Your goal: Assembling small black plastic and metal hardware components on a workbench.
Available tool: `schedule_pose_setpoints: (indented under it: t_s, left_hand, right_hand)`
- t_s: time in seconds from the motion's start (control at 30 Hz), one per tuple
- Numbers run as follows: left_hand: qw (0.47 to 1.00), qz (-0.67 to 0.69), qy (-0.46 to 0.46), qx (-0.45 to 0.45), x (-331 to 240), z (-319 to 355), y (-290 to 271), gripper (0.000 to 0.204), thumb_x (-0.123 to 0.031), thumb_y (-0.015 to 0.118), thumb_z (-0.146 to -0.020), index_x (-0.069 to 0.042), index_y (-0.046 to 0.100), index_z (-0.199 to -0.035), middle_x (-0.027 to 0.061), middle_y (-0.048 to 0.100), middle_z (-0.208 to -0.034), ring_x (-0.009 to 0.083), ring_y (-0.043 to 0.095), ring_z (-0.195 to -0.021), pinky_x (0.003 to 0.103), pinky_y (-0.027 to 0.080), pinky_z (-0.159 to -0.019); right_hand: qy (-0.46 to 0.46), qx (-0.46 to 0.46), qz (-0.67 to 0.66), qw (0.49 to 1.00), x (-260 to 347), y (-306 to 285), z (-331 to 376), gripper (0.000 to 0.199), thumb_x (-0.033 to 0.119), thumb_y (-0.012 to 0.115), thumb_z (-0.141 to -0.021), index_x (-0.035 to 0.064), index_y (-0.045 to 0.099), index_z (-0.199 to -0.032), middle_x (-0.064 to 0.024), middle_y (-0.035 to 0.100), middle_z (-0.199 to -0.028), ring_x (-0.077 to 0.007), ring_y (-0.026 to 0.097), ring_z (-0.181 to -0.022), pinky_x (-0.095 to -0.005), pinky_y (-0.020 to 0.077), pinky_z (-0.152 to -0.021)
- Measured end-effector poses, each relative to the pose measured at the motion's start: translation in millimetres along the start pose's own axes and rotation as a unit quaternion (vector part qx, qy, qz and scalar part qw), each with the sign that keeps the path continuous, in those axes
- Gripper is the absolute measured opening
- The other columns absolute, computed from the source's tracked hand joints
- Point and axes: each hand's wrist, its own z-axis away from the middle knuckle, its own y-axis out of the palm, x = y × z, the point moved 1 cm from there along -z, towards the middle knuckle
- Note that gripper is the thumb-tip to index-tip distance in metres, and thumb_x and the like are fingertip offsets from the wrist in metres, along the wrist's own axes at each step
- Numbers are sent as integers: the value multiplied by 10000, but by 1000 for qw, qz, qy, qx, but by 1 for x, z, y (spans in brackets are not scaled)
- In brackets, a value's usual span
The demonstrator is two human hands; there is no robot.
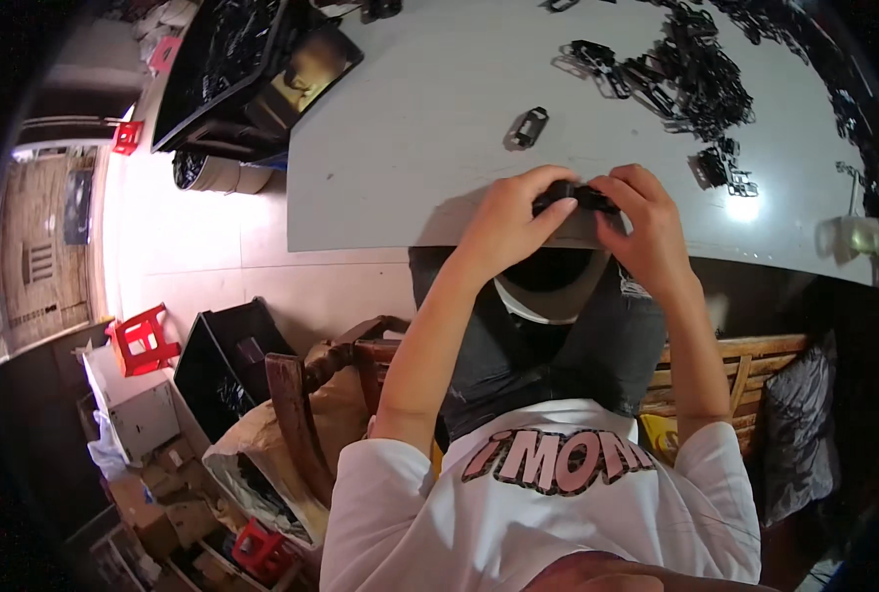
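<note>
Both my hands meet at the near edge of a grey table (390, 138), gripping one small black plastic part (575, 196) between them. My left hand (506, 222) pinches its left end. My right hand (644, 225) pinches its right end, and my fingers hide most of the part. Just below my hands, in my lap, sits a round container (550, 296) with a pale rim and a dark inside. A single black plastic frame (529, 127) lies alone on the table beyond my left hand. A big heap of similar black parts (701, 79) spreads over the far right of the table.
A black tray (224, 59) full of black parts stands at the table's far left, a metal drum (220, 174) beneath it. On the floor to my left are a black bin (224, 365), red stools (141, 337), sacks and cardboard boxes. A clear bottle (859, 237) lies at the table's right edge.
</note>
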Motion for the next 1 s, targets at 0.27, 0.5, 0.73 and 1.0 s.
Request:
schedule_pose_setpoints:
  t_s: [0.27,0.5,0.73,1.0]
  left_hand:
    - [994,-80,59,-53,-4,2,17,278,-69,568,-837,-32,590,-1112,160,662,-908,267,656,-812,330,492,-728]
    - [997,38,67,31,-20,18,13,389,-98,593,-852,-84,505,-1230,85,617,-783,105,588,-563,267,478,-565]
    - [990,-7,128,51,-5,52,28,363,-90,595,-846,-96,538,-1205,117,628,-1013,193,604,-690,308,483,-711]
    - [984,-138,105,37,-1,61,26,318,-121,613,-838,-93,591,-1155,111,647,-1023,257,637,-882,329,501,-767]
  right_hand:
    - [-43,-3,72,996,9,9,6,381,-21,678,-666,18,613,-1039,-125,554,-973,-280,565,-828,-343,479,-689]
    - [259,188,-282,905,-10,-15,27,318,64,744,-694,-26,586,-956,-40,551,-783,-90,497,-715,-209,394,-580]
    - [176,135,-283,933,-2,-4,59,222,101,767,-699,-26,618,-803,-52,563,-701,-116,497,-600,-263,405,-542]
    - [146,67,-77,984,-16,-34,23,124,55,674,-780,14,644,-893,-90,609,-756,-190,556,-630,-284,450,-594]
